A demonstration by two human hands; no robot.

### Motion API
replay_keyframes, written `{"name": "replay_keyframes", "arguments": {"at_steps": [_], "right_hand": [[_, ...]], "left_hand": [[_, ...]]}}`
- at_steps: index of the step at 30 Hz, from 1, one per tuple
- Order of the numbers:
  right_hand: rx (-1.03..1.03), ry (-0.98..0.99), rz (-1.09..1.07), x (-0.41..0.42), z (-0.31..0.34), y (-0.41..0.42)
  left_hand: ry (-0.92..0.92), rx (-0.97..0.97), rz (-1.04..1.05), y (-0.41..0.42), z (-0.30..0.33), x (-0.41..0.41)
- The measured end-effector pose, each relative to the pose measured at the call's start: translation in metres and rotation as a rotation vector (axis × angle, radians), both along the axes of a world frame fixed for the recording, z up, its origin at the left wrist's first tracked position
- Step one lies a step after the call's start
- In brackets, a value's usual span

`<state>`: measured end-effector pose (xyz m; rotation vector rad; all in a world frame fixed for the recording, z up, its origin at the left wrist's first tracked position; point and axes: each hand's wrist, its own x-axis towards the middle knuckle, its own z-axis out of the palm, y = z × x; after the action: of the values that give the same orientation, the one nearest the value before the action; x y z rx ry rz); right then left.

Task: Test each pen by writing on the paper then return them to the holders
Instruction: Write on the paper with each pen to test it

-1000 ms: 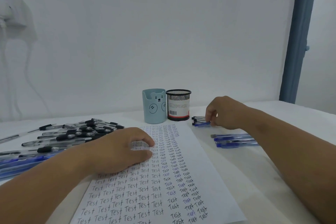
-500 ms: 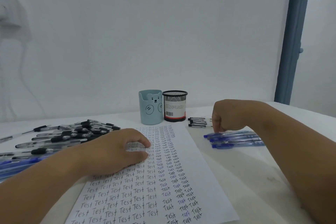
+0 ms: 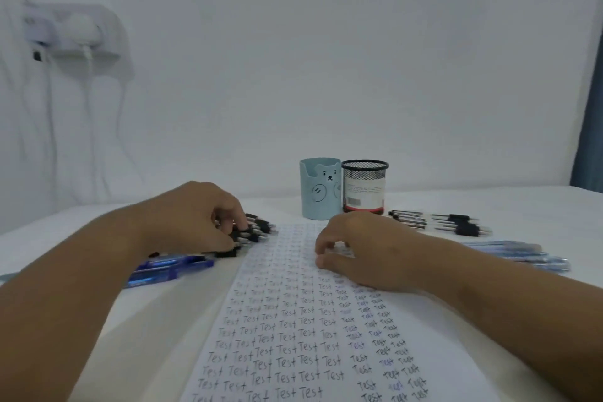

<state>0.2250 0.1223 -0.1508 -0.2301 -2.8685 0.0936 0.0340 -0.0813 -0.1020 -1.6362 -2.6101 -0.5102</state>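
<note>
Holders (image 3: 342, 189): two, upright, touching, behind paper (image 3: 293, 330). Black pens (image 3: 440, 222): four, right. Left hand (image 3: 195, 215): fingers curled onto black pen pile (image 3: 254, 232). Right hand (image 3: 365, 251): loosely curled, resting on paper.

The left hand (image 3: 195, 219) has left the paper (image 3: 293, 320) for the black pens (image 3: 254, 232) at ten o'clock, while the right hand (image 3: 365, 251) has swung from the blue pens (image 3: 522, 258) at two o'clock onto the paper.
</note>
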Motion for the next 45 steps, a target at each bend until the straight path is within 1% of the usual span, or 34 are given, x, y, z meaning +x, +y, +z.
{"name": "replay_keyframes", "arguments": {"at_steps": [2,3,4,9,14,21,27,29,32,35,36,38,40,42,43,45], "right_hand": [[-0.011,0.019,-0.002,0.003,-0.003,0.006],[-0.014,0.024,0.002,0.001,-0.004,0.007],[-0.013,0.028,0.003,0.002,-0.004,0.009],[-0.018,0.031,0.021,0.002,-0.004,0.011],[-0.026,0.036,0.024,0.003,-0.005,0.012],[-0.037,0.029,0.026,0.004,-0.004,0.010],[-0.040,0.019,0.028,0.005,-0.003,0.009],[-0.041,0.020,0.028,0.005,-0.003,0.009],[-0.040,0.023,0.032,0.005,-0.003,0.008],[-0.038,0.024,0.030,0.006,-0.003,0.009],[-0.037,0.024,0.029,0.006,-0.004,0.009],[-0.043,0.030,0.024,0.005,-0.004,0.010],[-0.051,0.024,0.000,0.005,-0.004,0.008],[-0.105,0.051,-0.034,0.008,-0.002,0.005],[-0.180,0.101,-0.045,0.009,-0.001,0.003],[-0.440,0.264,-0.077,0.007,0.002,0.000]], "left_hand": [[-0.026,-0.142,0.000,-0.002,0.001,-0.006],[-0.034,-0.166,0.007,-0.003,-0.002,-0.009],[-0.037,-0.157,0.007,-0.001,-0.004,-0.010],[-0.001,0.009,0.026,0.014,-0.021,-0.015],[0.047,0.008,-0.008,0.015,-0.024,-0.016],[0.049,-0.003,-0.036,0.018,-0.026,-0.012],[0.065,0.040,-0.059,0.020,-0.031,-0.010],[0.046,0.112,-0.061,0.021,-0.031,-0.010],[-0.068,0.354,-0.046,0.019,-0.024,-0.003],[-0.170,0.687,-0.058,0.019,-0.014,0.005],[-0.233,0.816,-0.067,0.019,-0.011,0.007],[-0.416,1.072,-0.073,0.021,-0.006,0.013],[-0.641,1.265,-0.053,0.023,-0.001,0.019],[-0.921,1.355,-0.042,0.027,-0.001,0.025],[-1.058,1.356,-0.046,0.030,-0.003,0.027],[-1.247,1.285,-0.055,0.035,-0.010,0.030]]}}
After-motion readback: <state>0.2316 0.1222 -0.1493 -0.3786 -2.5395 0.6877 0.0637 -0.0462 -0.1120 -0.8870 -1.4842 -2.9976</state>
